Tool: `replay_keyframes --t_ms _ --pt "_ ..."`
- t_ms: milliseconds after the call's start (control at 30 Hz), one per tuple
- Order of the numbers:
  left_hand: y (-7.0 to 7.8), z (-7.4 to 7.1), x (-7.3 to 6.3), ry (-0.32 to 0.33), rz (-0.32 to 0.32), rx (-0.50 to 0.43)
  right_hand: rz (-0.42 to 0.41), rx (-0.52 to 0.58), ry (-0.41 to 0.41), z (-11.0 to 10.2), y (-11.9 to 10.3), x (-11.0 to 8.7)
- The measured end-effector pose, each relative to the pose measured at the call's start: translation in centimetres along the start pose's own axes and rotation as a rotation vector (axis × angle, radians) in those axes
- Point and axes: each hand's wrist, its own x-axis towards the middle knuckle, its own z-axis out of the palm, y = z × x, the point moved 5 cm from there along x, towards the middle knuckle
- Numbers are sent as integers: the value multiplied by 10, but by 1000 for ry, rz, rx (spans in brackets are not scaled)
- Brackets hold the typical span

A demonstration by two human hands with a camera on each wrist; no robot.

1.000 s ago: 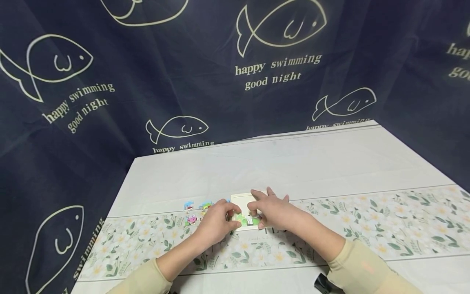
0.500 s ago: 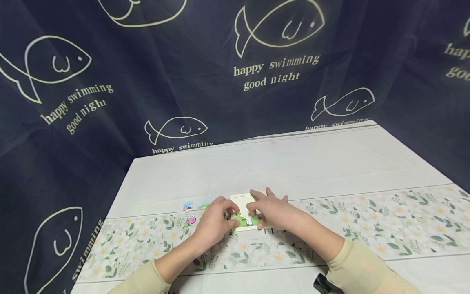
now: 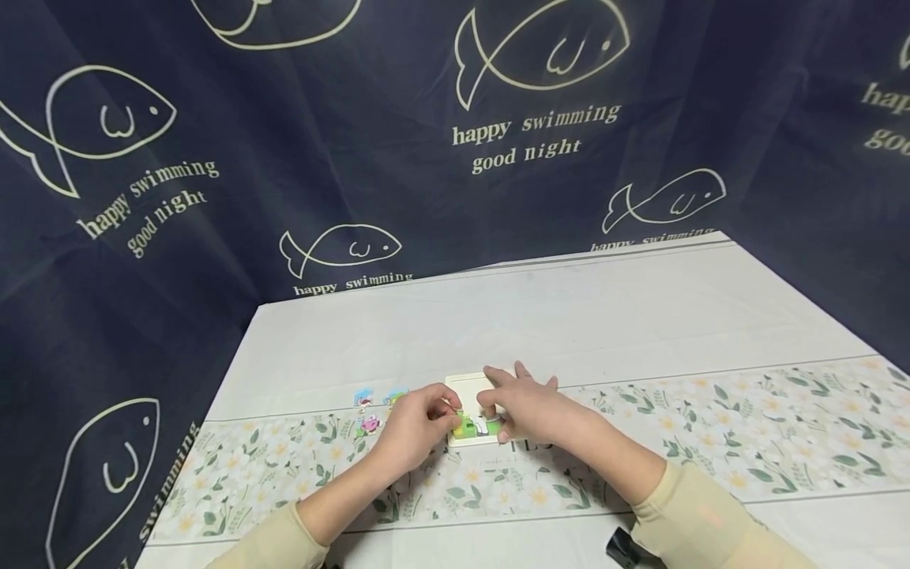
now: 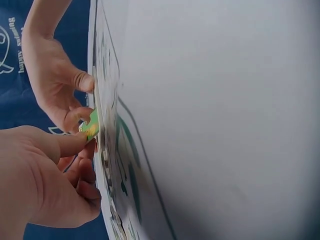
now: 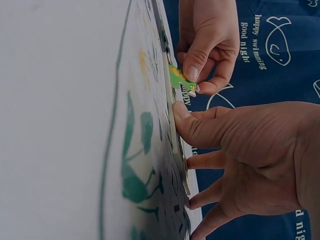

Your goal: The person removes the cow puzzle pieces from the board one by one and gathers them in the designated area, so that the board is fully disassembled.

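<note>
A pale puzzle tray (image 3: 466,389) lies at the middle of the table, with green and white picture pieces along its near part. Between thumb and fingers, my left hand (image 3: 408,431) pinches a green puzzle piece with yellow on it (image 5: 178,77). In both wrist views that piece stands tilted up from the tray. My right hand (image 3: 533,409) rests on the tray's right side. Its thumb (image 5: 182,111) touches the near edge, the index finger bends down inside the tray, and the other fingers spread over the far right. Both hands cover parts of the tray.
Left of the tray lie several loose puzzle pieces, including a blue one (image 3: 364,397) and a pink and green one (image 3: 370,426), partly behind the left hand. A black object (image 3: 622,547) sits near the right sleeve. A dark fish-print curtain (image 3: 355,182) hangs behind the white table (image 3: 569,316).
My left hand has shifted slightly left and its fingers have closed nearer together at the tray's left edge, showing more of the green piece. The right hand stays in place.
</note>
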Motion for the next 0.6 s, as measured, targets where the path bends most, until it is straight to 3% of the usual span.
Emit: replay_keyframes --t_ms 233,600 --pt "-8 -7 -2 30 -57 -93 -6 -4 1 1 -1 0" --pt "-16 -18 -7 74 -63 -64 14 -6 -14 0 -1 0"
